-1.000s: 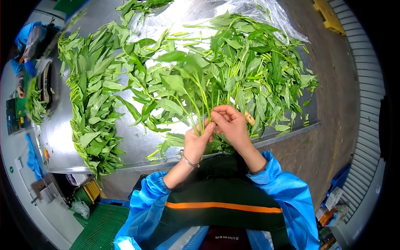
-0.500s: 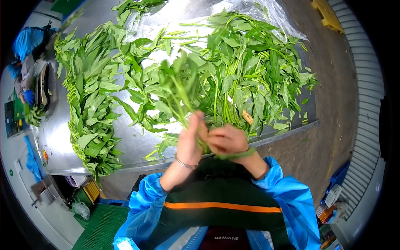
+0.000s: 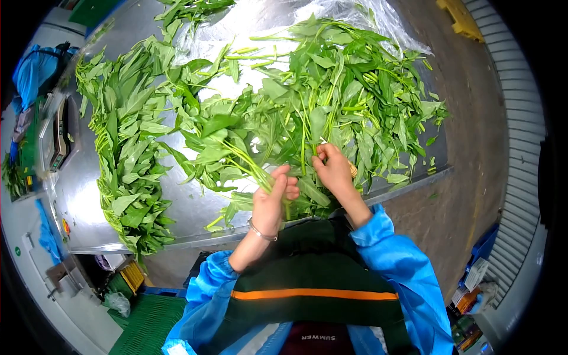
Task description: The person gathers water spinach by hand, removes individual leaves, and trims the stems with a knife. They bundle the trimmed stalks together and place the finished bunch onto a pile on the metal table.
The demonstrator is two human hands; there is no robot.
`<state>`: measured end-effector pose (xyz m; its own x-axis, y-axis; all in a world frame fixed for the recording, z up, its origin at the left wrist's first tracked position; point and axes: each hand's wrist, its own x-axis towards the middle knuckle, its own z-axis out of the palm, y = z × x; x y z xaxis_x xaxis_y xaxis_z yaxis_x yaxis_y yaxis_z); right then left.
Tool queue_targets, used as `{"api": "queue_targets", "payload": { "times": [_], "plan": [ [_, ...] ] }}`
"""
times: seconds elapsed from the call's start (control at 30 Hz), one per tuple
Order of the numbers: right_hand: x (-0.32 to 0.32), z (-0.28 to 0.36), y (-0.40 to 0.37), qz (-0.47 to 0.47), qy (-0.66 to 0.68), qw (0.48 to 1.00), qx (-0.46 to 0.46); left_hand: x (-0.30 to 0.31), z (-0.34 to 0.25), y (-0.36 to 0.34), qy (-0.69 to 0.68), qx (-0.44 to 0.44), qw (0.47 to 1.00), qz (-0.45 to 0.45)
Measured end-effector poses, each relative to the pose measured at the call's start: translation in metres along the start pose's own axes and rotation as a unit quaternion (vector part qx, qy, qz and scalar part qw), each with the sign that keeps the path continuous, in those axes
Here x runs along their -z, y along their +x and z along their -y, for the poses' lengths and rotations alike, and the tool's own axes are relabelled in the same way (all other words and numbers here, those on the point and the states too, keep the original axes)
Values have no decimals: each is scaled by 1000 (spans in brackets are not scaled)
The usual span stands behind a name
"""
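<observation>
My left hand [image 3: 272, 198], with a bangle at the wrist, is closed round a small bunch of water spinach [image 3: 239, 155], its leaves pointing up and left. To its right, my right hand [image 3: 332, 168] pinches a water spinach stem at the near edge of the loose pile [image 3: 361, 77]. The pile's stems and leaves lie tangled in several directions. On the left, a long row of water spinach [image 3: 127, 136] lies with leaves and stems laid side by side. A tan banded object [image 3: 353, 170] shows partly behind my right hand.
The metal table [image 3: 177, 204] ends at a raised near edge. Clear plastic sheeting [image 3: 390, 26] lies at the far side. A scale [image 3: 61, 133] stands at the left, with green crates [image 3: 145, 322] below. Beyond the right edge is bare floor [image 3: 473, 118].
My hands were together at the bunch; now they are apart. My right hand has moved up to the pile, and the bunch in my left hand has tipped left. A person at far left has gone from view.
</observation>
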<state>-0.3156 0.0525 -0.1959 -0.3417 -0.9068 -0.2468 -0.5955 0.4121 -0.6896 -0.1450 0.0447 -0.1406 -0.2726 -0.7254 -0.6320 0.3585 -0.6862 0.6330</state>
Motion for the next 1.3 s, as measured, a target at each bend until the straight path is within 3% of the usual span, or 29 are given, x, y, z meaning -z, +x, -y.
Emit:
{"api": "queue_targets", "payload": {
  "times": [0.07, 0.17, 0.23, 0.27, 0.37, 0.4, 0.5, 0.53, 0.67, 0.7, 0.73, 0.77, 0.8, 0.9, 0.97, 1.03, 1.07, 1.17, 1.2, 1.23, 1.3],
  "plan": [
    [16, 13, -13, 34, 278, 958, -55, 5, -10, -3, 55, -39, 998, 8],
    [33, 41, -40, 67, 247, 967, -21, -3, -14, 2, 111, -52, 992, 3],
    [27, 52, -48, 46, 173, 981, 69, -15, -9, 6, 138, -68, 988, -3],
    [26, 60, -52, 26, 178, 976, 123, -9, -3, 11, 143, -29, 989, -5],
    [19, 64, -61, 50, 324, 945, 12, -16, -6, 9, -75, -27, 997, 7],
    [25, 65, -62, 86, 352, 932, -11, -17, -12, 7, -95, 13, 995, -4],
    [32, 57, -69, 138, 412, 899, 62, -16, -25, 5, -131, 41, 990, 26],
    [37, 60, -71, 149, 424, 890, 81, -13, -16, 13, -123, 13, 992, -5],
    [67, 58, -80, 252, 483, 838, 39, -7, -41, 13, -158, 20, 986, 40],
    [68, 39, -76, 209, 559, 801, 42, 13, -37, 17, -145, 21, 981, 125],
    [71, 43, -58, 94, 731, 676, -12, 8, -43, 13, -131, 9, 981, 141],
    [87, 48, -41, 43, 831, 553, -47, 4, -48, 7, -117, -4, 981, 156],
    [101, 63, -25, -51, 790, 594, -144, 3, -48, 4, -107, 11, 984, 144],
    [74, 57, -17, 39, 485, 865, -120, 1, -43, 1, -66, 5, 988, 137],
    [57, 84, -24, 131, 404, 904, -41, -6, -42, -3, -21, -4, 991, 128],
    [41, 98, -25, 150, 497, 852, -64, -1, -35, -1, 29, -35, 984, 169],
    [35, 102, -26, 152, 536, 827, -79, -3, -33, -4, 57, -41, 990, 124],
    [19, 94, -32, 25, 422, 904, 62, -7, -33, -8, 58, -36, 996, 53],
    [23, 96, -36, -32, 299, 943, 142, -8, -31, -7, 40, -37, 998, 26],
    [24, 90, -41, -49, 190, 954, 225, -12, -32, -6, 6, -28, 1000, 4],
    [22, 83, -53, -30, 158, 920, 357, -16, -31, 5, -67, -49, 989, -121]
  ]
}}
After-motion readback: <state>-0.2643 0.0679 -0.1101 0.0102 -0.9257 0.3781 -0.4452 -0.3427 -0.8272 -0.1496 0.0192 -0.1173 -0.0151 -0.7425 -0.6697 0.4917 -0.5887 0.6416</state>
